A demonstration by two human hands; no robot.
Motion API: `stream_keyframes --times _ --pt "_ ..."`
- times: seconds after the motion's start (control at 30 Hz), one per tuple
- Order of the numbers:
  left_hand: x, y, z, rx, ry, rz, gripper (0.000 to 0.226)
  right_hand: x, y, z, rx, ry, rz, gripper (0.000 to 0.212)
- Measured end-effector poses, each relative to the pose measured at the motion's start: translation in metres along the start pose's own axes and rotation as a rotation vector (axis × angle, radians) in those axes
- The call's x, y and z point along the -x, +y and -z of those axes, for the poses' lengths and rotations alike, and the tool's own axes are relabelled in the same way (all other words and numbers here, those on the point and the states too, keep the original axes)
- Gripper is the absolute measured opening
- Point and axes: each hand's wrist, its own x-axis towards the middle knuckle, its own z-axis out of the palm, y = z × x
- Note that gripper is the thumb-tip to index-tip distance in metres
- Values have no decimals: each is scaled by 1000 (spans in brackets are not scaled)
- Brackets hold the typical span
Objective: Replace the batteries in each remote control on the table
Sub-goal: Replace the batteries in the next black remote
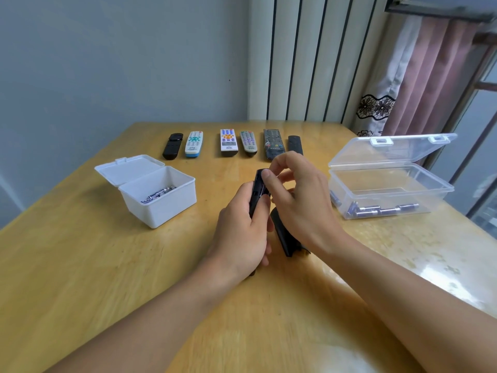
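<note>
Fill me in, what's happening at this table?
A person is swapping remote batteries. The left hand grips a black remote upright while the right hand works at its top end. A black cover lies on the table. Six more remotes wait in a row, between a white box and a clear box, both holding batteries.

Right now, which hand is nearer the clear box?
Right. The right hand sits just beside the clear box; the left hand, holding the black remote, is farther away.
</note>
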Motion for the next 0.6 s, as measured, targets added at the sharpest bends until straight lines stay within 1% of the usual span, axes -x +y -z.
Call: stream_keyframes --times 0.17,0.3,0.43,0.53,0.6 --pt "-3 0 0 27 -10 32 16 -3 5 2 -34 -29 -41 13" --pt "-6 -1 5 67 7 98 17 1 4 0 -97 -49 -52 14" --pt "-11 1 12 29 -2 73 17 2 1 -2 -165 -1 -41 10" --pt "-10 1 10 51 -30 86 17 2 5 0 -294 11 -121 10" --pt "-11 2 9 119 -60 132 17 -1 6 3 -425 61 -207 12"
